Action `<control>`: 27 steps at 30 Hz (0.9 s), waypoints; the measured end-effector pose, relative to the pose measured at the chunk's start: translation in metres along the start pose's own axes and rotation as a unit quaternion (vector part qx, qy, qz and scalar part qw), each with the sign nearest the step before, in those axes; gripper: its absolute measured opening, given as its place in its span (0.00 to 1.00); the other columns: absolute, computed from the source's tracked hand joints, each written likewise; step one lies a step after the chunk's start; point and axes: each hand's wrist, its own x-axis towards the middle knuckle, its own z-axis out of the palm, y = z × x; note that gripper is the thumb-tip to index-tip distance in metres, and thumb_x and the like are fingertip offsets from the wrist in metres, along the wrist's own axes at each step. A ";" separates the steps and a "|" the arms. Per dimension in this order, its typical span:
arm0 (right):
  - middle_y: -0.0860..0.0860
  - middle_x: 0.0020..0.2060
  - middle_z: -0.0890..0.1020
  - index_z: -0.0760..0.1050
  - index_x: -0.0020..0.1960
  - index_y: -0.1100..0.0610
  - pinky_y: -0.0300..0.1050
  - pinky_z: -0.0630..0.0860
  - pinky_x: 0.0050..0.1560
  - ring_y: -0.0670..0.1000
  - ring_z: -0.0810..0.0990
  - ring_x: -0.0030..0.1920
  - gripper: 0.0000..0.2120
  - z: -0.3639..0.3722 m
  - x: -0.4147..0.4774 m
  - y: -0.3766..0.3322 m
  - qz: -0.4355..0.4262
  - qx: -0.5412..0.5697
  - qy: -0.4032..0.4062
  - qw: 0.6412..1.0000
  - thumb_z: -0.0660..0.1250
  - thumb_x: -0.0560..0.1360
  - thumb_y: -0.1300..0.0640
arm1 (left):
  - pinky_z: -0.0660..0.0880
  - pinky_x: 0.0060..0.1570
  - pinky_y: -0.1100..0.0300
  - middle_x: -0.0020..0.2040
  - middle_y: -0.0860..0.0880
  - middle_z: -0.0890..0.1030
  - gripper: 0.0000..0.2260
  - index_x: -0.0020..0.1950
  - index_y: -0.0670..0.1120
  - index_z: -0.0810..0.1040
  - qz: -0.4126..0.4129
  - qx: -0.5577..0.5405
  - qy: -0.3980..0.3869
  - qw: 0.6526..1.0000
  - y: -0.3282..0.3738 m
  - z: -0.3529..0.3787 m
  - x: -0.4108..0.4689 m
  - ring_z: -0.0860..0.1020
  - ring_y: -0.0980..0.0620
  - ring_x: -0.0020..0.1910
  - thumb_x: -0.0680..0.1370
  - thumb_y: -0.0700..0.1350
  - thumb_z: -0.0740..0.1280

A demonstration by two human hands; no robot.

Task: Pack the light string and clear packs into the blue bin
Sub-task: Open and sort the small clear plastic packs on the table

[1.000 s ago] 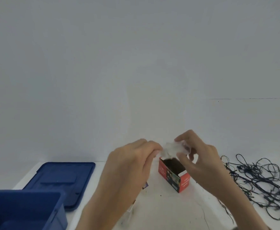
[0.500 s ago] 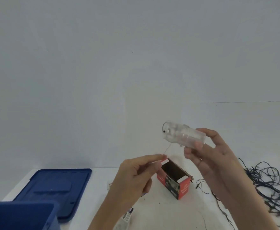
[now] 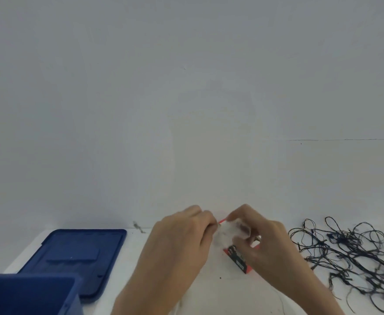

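Both hands meet over a small red box (image 3: 240, 261) in the middle of the white table (image 3: 136, 264). My right hand (image 3: 259, 242) grips a clear plastic pack (image 3: 229, 230) just above the box's open top. My left hand (image 3: 182, 242) pinches the pack's left end with its fingertips. A dark tangled light string (image 3: 354, 255) lies loose on the table at the right, apart from both hands. The blue bin (image 3: 31, 294) shows only its corner at the lower left.
The bin's blue lid (image 3: 77, 255) lies flat on the table behind the bin. A plain grey wall (image 3: 186, 110) stands right behind the table. Thin wire trails near the table's front edge below my hands.
My right hand has lowered the clear pack from above the box down to the box's top. My left hand has moved up to the pack and now pinches its end.
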 end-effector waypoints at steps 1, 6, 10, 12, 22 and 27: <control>0.49 0.30 0.74 0.72 0.45 0.45 0.45 0.73 0.35 0.49 0.71 0.31 0.14 -0.003 -0.001 -0.002 0.014 0.043 -0.055 0.997 0.64 0.66 0.62 | 0.68 0.25 0.68 0.31 0.58 0.76 0.08 0.37 0.55 0.78 0.007 0.008 0.021 1.000 -0.005 0.000 0.002 0.65 0.59 0.23 0.74 0.51 0.62; 0.72 0.40 0.77 0.76 0.44 0.53 0.47 0.69 0.37 0.53 0.74 0.35 0.12 -0.020 -0.002 -0.011 0.069 0.324 -0.189 0.925 0.68 0.62 0.65 | 0.70 0.34 0.70 0.40 0.60 0.81 0.06 0.39 0.58 0.81 -0.129 -0.249 -0.064 0.958 -0.019 0.000 0.005 0.72 0.59 0.31 0.75 0.49 0.68; 0.65 0.35 0.77 0.78 0.43 0.57 0.46 0.73 0.33 0.56 0.75 0.30 0.21 -0.021 0.002 -0.005 0.088 0.534 -0.123 0.832 0.81 0.52 0.61 | 0.60 0.23 0.66 0.30 0.50 0.79 0.15 0.35 0.51 0.83 -0.230 -0.466 -0.084 0.850 -0.016 0.000 0.002 0.65 0.55 0.24 0.76 0.36 0.65; 0.63 0.33 0.78 0.78 0.45 0.58 0.43 0.76 0.32 0.55 0.76 0.29 0.28 -0.019 0.004 -0.006 0.104 0.586 -0.069 0.801 0.84 0.47 0.58 | 0.57 0.21 0.67 0.30 0.48 0.78 0.17 0.34 0.50 0.82 -0.242 -0.527 -0.097 0.809 -0.012 0.002 0.000 0.63 0.56 0.22 0.77 0.34 0.62; 0.57 0.35 0.84 0.72 0.48 0.53 0.38 0.79 0.36 0.52 0.82 0.33 0.14 -0.006 0.001 -0.022 0.062 0.353 0.216 0.908 0.71 0.69 0.68 | 0.69 0.21 0.64 0.33 0.48 0.83 0.08 0.47 0.48 0.83 -0.245 -0.458 -0.124 0.846 0.006 0.009 -0.005 0.73 0.54 0.22 0.78 0.39 0.65; 0.44 0.32 0.79 0.70 0.46 0.43 0.25 0.69 0.35 0.38 0.78 0.39 0.16 0.007 -0.002 -0.010 -0.016 0.051 0.246 0.968 0.70 0.72 0.62 | 0.76 0.35 0.63 0.38 0.55 0.83 0.09 0.50 0.53 0.82 -0.133 -0.220 -0.084 0.963 0.009 0.009 -0.008 0.75 0.58 0.25 0.79 0.48 0.61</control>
